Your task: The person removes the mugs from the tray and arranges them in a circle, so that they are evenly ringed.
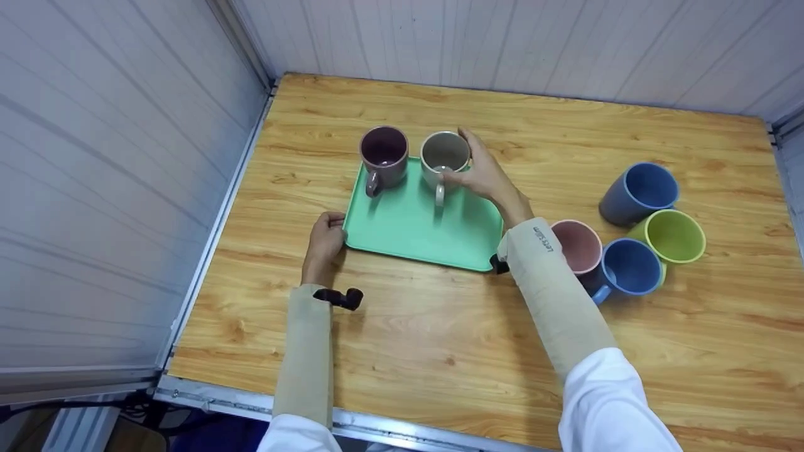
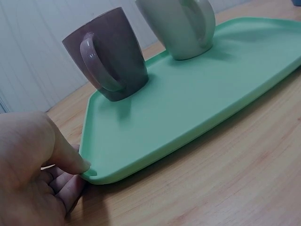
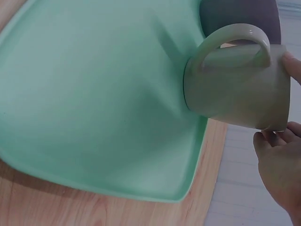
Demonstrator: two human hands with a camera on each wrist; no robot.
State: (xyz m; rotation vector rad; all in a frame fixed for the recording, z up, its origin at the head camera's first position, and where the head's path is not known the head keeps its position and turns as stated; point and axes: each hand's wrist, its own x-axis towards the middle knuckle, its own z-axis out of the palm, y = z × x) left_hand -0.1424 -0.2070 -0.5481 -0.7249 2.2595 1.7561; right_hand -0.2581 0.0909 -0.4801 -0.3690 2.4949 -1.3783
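A mint-green tray (image 1: 427, 232) lies on the wooden table, and my left hand (image 1: 326, 242) pinches its near left corner. In the left wrist view the thumb (image 2: 77, 162) is over the rim while the other fingers curl outside it. A purple-brown mug (image 1: 384, 157) stands at the tray's far left, handle toward me. Beside it is a beige mug (image 1: 433, 172), also with its handle toward me. My right hand (image 1: 487, 179) grips this beige mug at the rim, thumb on the near side and fingers on the far side. Its base (image 3: 190, 87) is at the tray's far edge.
Right of the tray, several mugs stand close together: a pink one (image 1: 576, 245), a blue one (image 1: 631, 267), a yellow-green one (image 1: 678, 235) and a taller blue one (image 1: 637, 191). My right sleeve partly covers the pink mug. White panel walls (image 1: 502, 44) border the table.
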